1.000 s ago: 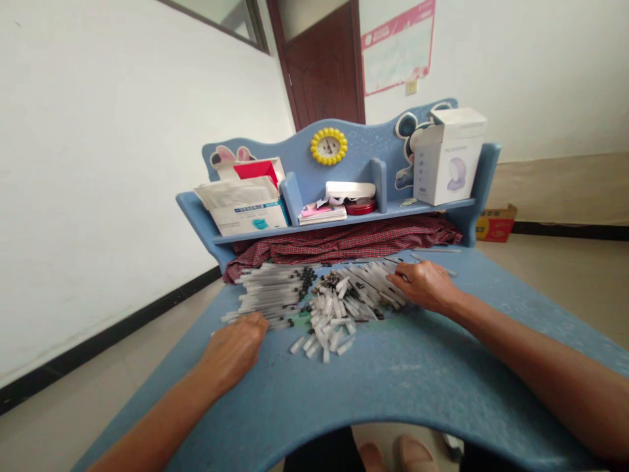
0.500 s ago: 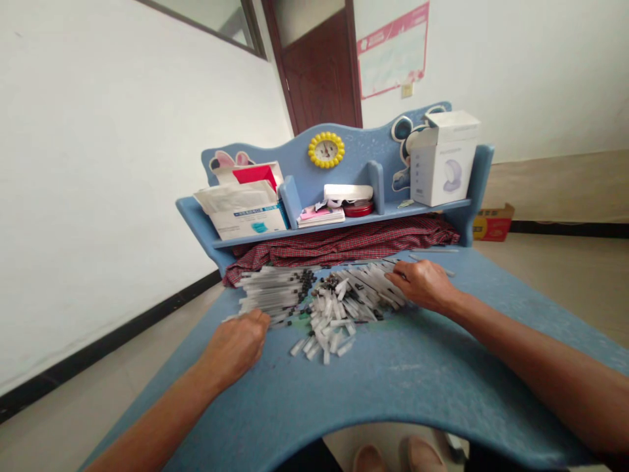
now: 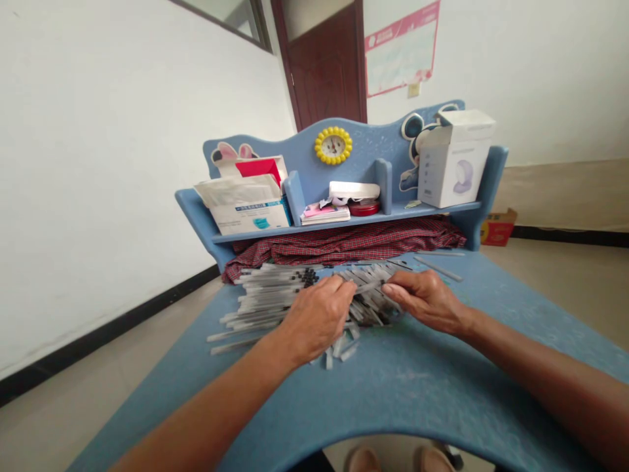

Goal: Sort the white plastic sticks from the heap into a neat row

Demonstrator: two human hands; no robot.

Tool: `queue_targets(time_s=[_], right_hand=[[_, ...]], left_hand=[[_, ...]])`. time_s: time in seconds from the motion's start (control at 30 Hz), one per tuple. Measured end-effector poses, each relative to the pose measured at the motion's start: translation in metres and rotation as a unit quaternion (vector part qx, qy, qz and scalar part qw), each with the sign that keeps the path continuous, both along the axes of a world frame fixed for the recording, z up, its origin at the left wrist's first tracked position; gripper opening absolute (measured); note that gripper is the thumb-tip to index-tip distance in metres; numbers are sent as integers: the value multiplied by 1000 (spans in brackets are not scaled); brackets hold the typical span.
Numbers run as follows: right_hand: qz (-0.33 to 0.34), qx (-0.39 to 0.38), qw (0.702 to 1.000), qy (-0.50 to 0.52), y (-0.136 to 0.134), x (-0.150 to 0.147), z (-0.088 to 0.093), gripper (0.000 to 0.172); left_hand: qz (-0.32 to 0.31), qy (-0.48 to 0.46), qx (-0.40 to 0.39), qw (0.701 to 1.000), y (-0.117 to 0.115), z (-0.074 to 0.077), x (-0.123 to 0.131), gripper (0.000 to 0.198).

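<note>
A translucent pen [image 3: 368,287] with a dark end spans the gap between my hands. My left hand [image 3: 322,314] is closed on one end, above the pile of clear pen caps [image 3: 339,347] and hiding much of it. My right hand [image 3: 427,300] pinches near the dark end between thumb and fingers; blur hides the exact grip. On the left lies a stack of clear pens [image 3: 265,295], their black ends to the right. More loose pens [image 3: 368,311] lie beneath and between my hands.
A red checked cloth [image 3: 344,241] lies along the back of the blue table [image 3: 393,387], below a shelf [image 3: 314,231]. A mask box [image 3: 255,213], a red round tin [image 3: 364,208] and a white box [image 3: 455,160] stand on it. Stray pens [image 3: 438,267] lie at back right.
My left hand has moved right and up from the left stack to meet the right hand. Two pens now stick out at the stack's near side. My right hand has shifted slightly.
</note>
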State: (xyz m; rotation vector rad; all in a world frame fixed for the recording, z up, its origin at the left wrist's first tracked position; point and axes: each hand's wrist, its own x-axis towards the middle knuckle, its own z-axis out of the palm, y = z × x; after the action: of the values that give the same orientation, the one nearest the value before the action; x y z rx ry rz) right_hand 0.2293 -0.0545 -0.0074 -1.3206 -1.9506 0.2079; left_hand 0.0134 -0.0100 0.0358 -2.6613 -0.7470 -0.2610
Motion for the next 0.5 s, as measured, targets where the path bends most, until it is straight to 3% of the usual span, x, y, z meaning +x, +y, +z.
queue_targets(time_s=[0.13, 0.5], right_hand=[[-5, -17, 998, 53, 1, 2, -1, 43], [47, -149, 973, 170, 2, 6, -4, 49]], left_hand=[[-36, -31, -6, 999, 4, -14, 13, 18], [-100, -118, -13, 988, 14, -41, 8, 25]])
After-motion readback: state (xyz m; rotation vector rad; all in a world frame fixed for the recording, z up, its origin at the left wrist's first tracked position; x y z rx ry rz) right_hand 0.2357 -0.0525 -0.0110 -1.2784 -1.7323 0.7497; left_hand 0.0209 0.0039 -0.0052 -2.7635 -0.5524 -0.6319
